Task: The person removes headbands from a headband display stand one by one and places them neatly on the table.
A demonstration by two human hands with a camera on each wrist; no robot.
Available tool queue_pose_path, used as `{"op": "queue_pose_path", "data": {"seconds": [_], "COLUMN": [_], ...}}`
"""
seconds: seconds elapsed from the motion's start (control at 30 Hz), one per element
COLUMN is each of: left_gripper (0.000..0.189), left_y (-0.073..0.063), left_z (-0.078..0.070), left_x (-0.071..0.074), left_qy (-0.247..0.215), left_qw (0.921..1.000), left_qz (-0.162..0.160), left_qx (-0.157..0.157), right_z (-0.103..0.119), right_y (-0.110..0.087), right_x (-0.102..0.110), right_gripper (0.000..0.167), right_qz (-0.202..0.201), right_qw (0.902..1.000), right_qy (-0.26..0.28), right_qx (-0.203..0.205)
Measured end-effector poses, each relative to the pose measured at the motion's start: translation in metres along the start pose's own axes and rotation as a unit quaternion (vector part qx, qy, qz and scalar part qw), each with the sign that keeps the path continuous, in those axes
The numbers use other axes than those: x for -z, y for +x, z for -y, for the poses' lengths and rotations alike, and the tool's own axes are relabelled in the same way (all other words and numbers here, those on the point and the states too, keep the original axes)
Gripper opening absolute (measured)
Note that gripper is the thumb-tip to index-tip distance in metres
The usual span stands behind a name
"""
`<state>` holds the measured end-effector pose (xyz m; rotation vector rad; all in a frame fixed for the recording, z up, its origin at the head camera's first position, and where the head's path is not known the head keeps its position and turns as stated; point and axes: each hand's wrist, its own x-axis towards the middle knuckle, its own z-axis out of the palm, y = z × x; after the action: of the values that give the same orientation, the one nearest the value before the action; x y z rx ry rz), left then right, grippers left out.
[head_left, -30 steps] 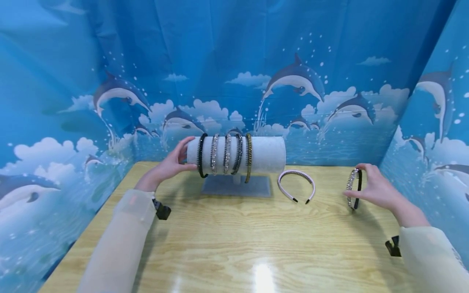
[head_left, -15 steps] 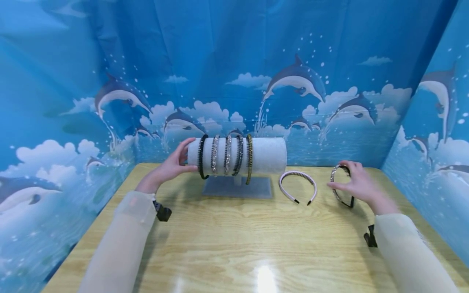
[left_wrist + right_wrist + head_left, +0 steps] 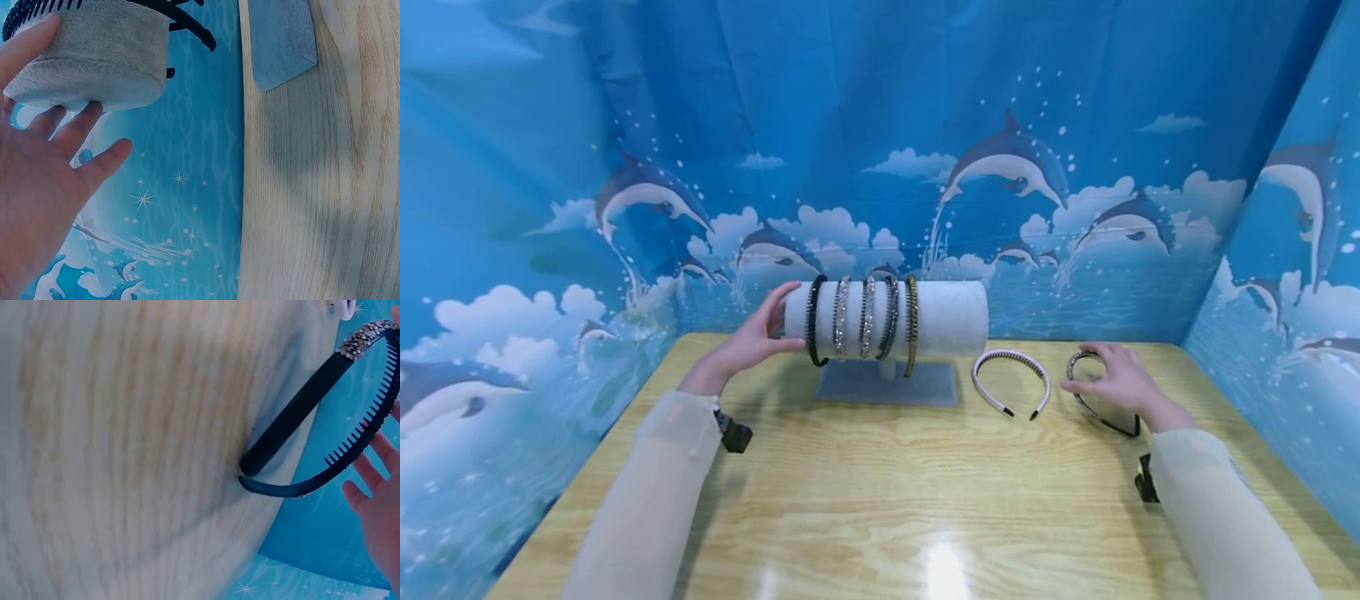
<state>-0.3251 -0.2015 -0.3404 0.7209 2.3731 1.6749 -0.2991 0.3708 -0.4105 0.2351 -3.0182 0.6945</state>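
A pale velvet headband stand has a horizontal roll with several headbands around its left half. My left hand holds the roll's left end, thumb in front beside a black headband; the left wrist view also shows the roll's end against the fingers. Right of the stand, my right hand grips a rhinestone headband with thumb and fingers. In the right wrist view its dark bare ends and inner comb teeth show, low over the table. The fingertips there are partly out of frame.
A white headband lies on the wooden table between the stand and my right hand. The stand's grey base sits near the back edge. Blue dolphin curtains enclose the back and sides.
My right hand has moved left and slightly down with the rhinestone headband, which has turned from nearly edge-on to a tilted, more open view. The left hand has stayed at the roll's end.
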Motion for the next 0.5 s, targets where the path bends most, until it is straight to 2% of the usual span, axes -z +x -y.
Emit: {"op": "queue_pose_path", "data": {"seconds": [0.13, 0.5], "left_gripper": [0.088, 0.088], "left_y": [0.001, 0.0], "left_z": [0.001, 0.001], "left_x": [0.001, 0.0], "left_qy": [0.004, 0.001], "left_qw": [0.9999, 1.0], "left_qz": [0.0, 0.001], "left_qx": [-0.01, -0.008], "right_z": [-0.004, -0.017], "right_y": [0.002, 0.002], "right_x": [-0.002, -0.013], "right_gripper": [0.093, 0.099], "right_qz": [0.006, 0.028], "right_qw": [0.9998, 0.9981], "right_qy": [-0.019, -0.051], "right_qx": [-0.004, -0.016]}}
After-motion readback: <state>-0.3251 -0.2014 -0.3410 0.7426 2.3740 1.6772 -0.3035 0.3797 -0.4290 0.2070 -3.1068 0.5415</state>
